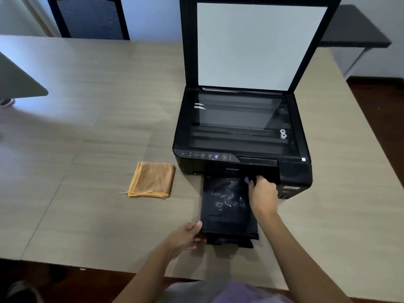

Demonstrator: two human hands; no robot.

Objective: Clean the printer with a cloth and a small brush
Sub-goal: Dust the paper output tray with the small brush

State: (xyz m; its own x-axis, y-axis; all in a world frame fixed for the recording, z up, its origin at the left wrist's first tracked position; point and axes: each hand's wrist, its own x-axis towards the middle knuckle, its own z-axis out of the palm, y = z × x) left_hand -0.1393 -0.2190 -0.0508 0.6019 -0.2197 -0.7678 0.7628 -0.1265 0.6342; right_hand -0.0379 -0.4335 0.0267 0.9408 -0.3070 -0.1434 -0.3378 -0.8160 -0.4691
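The black printer [242, 136] stands on the table with its scanner lid [260, 44] raised. Its output tray [220, 215] is pulled out toward me and carries white dust specks. My left hand [185, 237] grips the tray's front left corner, thumb on top and fingers underneath. My right hand [262, 193] is at the mouth of the paper slot, fingers curled round a small dark brush [248, 179] of which only the tip shows. A folded orange cloth [152, 179] lies flat on the table to the left of the printer, apart from both hands.
The beige table [98, 127] extends left and back. A dark chair [91, 18] stands behind it. A grey slab-like object [19, 82] juts in at the far left. The table's near edge [87, 264] lies just in front of my body.
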